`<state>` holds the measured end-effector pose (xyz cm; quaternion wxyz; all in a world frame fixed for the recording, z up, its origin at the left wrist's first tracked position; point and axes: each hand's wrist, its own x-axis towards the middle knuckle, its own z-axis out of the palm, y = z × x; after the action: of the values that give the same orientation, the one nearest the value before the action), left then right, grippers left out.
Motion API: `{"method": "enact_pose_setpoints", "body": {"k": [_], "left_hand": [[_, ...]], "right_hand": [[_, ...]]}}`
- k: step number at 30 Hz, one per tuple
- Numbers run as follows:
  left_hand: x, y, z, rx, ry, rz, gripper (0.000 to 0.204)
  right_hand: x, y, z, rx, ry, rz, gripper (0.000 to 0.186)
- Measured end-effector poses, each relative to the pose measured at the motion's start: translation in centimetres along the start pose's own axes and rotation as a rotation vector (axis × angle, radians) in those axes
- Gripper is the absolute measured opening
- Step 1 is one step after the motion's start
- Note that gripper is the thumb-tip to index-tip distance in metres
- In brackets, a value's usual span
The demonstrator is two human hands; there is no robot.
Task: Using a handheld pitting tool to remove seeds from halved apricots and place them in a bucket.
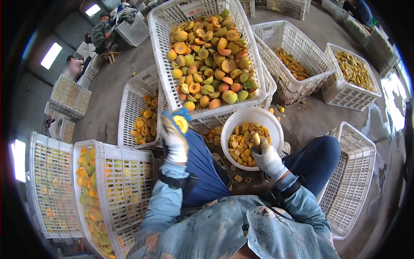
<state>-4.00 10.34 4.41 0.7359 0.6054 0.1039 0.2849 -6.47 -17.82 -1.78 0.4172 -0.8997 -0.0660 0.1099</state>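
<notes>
My left hand (174,137), in a white glove with blue fingers, is closed round a yellow-orange apricot half (181,124). It is raised beside the near left corner of a large white crate (160,56) heaped with halved apricots (211,56). My right hand (268,159), in a white glove, is closed on a short tan object with a rounded end (256,139), whose kind I cannot make out. That hand is over the right side of a white bucket (230,117), which holds yellow apricot pieces (243,149) and stands between my feet.
A lower white crate (125,125) with orange halves stands at my left. Fruit-filled crates (99,172) stack nearer left. Two crates with yellow pieces (351,69) stand far right; another white crate (360,181) lies tilted beside my right knee. A person (102,34) sits far left.
</notes>
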Motion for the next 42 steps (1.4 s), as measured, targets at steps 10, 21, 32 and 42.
{"method": "enact_pose_setpoints", "body": {"k": [10, 21, 32, 42], "left_hand": [[8.5, 1.4, 0.9, 1.184, -0.38, 0.443, 0.053], [6.7, -6.0, 6.6, 1.169, -0.521, -0.066, 0.049], [-0.8, -3.8, 7.1, -0.507, -0.285, -0.791, 0.063], [-3.4, -4.6, 5.6, -0.43, -0.549, -0.723, 0.045]], "right_hand": [[-0.1, -1.7, -0.2, 0.052, -0.143, 0.041, 0.033], [-0.1, -1.0, 0.0, 0.129, -0.149, 0.072, 0.034], [-0.7, -1.5, 0.6, 0.432, -0.115, -0.02, 0.033], [-1.0, -2.8, 0.3, 0.561, -0.126, 0.013, 0.036]]}}
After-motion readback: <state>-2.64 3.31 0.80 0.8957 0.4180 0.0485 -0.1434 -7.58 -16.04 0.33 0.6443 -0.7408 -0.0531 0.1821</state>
